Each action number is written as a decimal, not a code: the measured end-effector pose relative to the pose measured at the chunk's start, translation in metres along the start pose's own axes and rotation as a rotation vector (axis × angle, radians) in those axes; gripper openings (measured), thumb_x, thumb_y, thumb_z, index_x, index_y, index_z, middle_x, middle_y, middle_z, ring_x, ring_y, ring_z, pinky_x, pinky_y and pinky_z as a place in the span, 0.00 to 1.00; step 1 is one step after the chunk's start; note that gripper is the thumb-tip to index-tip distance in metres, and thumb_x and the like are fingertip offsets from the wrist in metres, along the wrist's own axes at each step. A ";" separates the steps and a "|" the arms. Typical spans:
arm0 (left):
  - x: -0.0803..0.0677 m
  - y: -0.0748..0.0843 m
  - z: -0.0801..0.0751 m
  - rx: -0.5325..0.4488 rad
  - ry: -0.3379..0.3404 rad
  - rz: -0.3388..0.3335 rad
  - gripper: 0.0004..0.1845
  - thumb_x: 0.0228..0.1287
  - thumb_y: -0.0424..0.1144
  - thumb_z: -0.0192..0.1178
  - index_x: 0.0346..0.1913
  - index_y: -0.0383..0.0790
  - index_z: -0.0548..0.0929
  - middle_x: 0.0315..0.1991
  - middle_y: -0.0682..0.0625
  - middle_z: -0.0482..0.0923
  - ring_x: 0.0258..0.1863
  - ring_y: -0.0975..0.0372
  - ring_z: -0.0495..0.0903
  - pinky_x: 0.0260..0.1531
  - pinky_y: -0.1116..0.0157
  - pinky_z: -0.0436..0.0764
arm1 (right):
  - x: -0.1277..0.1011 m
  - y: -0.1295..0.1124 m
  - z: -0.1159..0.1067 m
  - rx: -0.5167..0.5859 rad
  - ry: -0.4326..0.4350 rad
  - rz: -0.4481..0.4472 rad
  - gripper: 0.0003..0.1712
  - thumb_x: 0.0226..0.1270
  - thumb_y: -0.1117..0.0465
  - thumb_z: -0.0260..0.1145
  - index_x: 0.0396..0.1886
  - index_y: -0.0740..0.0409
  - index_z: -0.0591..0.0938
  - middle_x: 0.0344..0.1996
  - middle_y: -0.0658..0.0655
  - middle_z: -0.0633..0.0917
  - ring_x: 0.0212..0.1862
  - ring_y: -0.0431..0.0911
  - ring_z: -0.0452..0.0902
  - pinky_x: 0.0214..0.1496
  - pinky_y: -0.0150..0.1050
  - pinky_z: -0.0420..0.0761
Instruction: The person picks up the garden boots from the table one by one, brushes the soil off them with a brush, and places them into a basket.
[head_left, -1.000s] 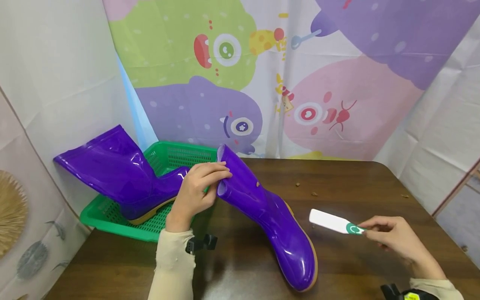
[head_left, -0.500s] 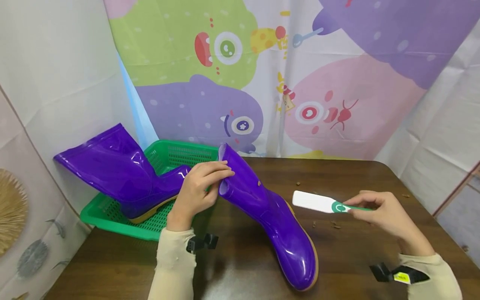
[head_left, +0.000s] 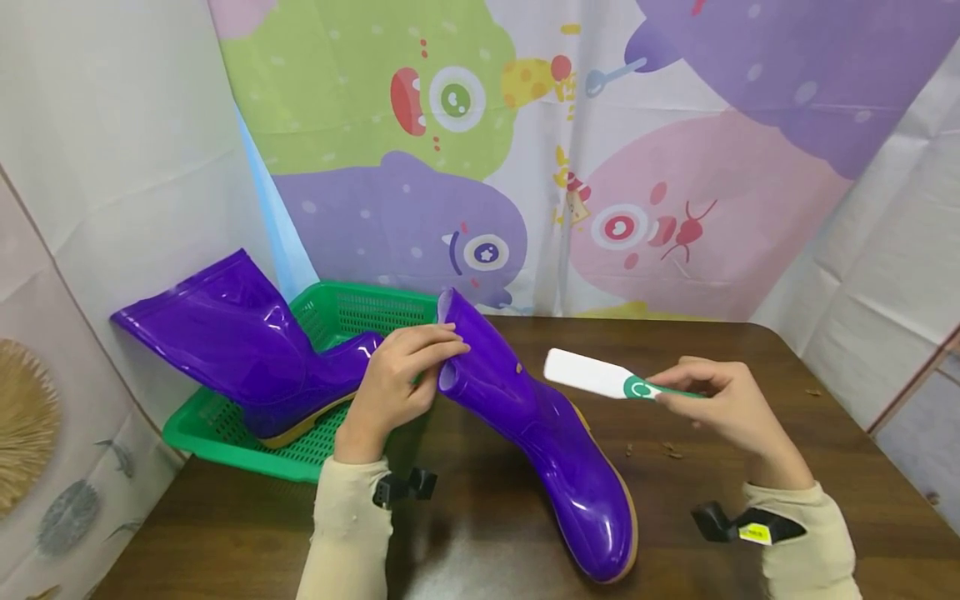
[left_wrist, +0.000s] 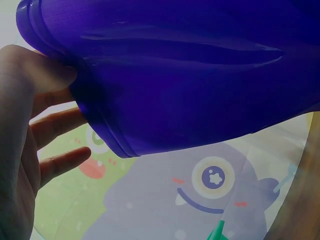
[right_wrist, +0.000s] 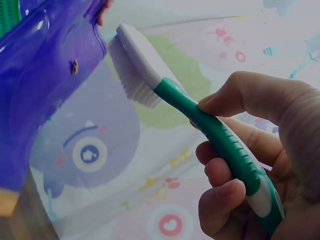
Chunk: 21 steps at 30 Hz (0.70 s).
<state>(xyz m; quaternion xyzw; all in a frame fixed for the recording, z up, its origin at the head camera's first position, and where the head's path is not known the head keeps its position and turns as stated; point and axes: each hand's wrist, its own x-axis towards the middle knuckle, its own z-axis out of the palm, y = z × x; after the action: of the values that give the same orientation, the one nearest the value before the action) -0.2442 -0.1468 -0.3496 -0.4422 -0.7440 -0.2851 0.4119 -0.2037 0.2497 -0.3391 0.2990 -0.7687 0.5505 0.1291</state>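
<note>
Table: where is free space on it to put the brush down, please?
Bare wood on the table lies beyond the right hand, toward the far right corner, and along the near edge between the sleeves. Crumbs lie beside the boot. The left is crowded by the green basket.

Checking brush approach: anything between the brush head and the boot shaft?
Nothing. In the right wrist view the brush bristles sit just short of the boot, with only backdrop showing in the gap. The head view agrees: brush held beside the shaft, apart.

A makeshift recording corner: cartoon-monster curtain [head_left: 525, 167] and white sheets [head_left: 112, 150] hang directly behind the dark wooden surface [head_left: 675, 533].
</note>
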 end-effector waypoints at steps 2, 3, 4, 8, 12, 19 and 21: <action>0.000 0.000 0.000 0.001 0.000 0.000 0.17 0.57 0.23 0.56 0.45 0.38 0.88 0.47 0.45 0.85 0.54 0.51 0.81 0.57 0.51 0.77 | 0.004 0.000 0.005 0.023 0.006 -0.012 0.18 0.53 0.84 0.67 0.38 0.63 0.89 0.24 0.48 0.82 0.17 0.37 0.69 0.12 0.35 0.67; 0.000 0.000 0.000 0.001 0.000 0.000 0.17 0.57 0.23 0.56 0.45 0.38 0.88 0.47 0.45 0.85 0.54 0.51 0.81 0.57 0.51 0.77 | 0.006 -0.001 0.008 0.037 0.009 -0.014 0.18 0.54 0.84 0.66 0.38 0.63 0.89 0.24 0.48 0.82 0.17 0.38 0.69 0.12 0.35 0.67; -0.001 0.000 0.000 0.002 0.001 0.001 0.16 0.57 0.23 0.57 0.45 0.38 0.88 0.47 0.45 0.85 0.54 0.51 0.81 0.57 0.51 0.77 | 0.008 -0.001 0.010 0.050 0.012 -0.017 0.17 0.54 0.83 0.66 0.38 0.63 0.89 0.24 0.48 0.82 0.17 0.38 0.69 0.12 0.35 0.67; 0.000 -0.001 0.001 -0.001 0.000 0.006 0.17 0.58 0.24 0.56 0.45 0.38 0.88 0.46 0.45 0.85 0.54 0.51 0.81 0.57 0.52 0.77 | 0.014 -0.002 0.021 0.121 0.029 -0.035 0.17 0.54 0.84 0.65 0.38 0.65 0.89 0.23 0.49 0.81 0.18 0.36 0.68 0.12 0.34 0.67; 0.001 -0.002 0.002 -0.002 0.000 0.014 0.17 0.59 0.24 0.54 0.45 0.38 0.88 0.46 0.45 0.85 0.53 0.51 0.81 0.56 0.52 0.77 | 0.019 0.001 0.034 0.155 0.037 -0.018 0.15 0.55 0.83 0.65 0.38 0.67 0.89 0.23 0.50 0.81 0.17 0.37 0.68 0.12 0.33 0.68; 0.002 0.000 0.001 0.007 0.000 0.023 0.17 0.58 0.24 0.54 0.45 0.38 0.88 0.46 0.45 0.85 0.53 0.51 0.81 0.56 0.52 0.77 | 0.026 0.022 0.059 0.203 0.021 0.116 0.08 0.60 0.78 0.67 0.39 0.70 0.87 0.20 0.48 0.80 0.17 0.37 0.69 0.14 0.31 0.70; 0.002 0.000 0.001 0.011 -0.004 0.017 0.17 0.58 0.24 0.54 0.45 0.38 0.88 0.46 0.45 0.85 0.53 0.51 0.81 0.56 0.51 0.77 | 0.027 0.029 0.063 0.236 -0.009 0.135 0.09 0.61 0.77 0.66 0.38 0.68 0.88 0.19 0.48 0.80 0.17 0.37 0.69 0.14 0.32 0.70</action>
<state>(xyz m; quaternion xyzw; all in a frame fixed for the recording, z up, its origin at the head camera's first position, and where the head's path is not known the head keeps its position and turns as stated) -0.2444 -0.1455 -0.3484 -0.4468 -0.7424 -0.2765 0.4155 -0.2344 0.1897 -0.3701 0.2622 -0.7176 0.6431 0.0522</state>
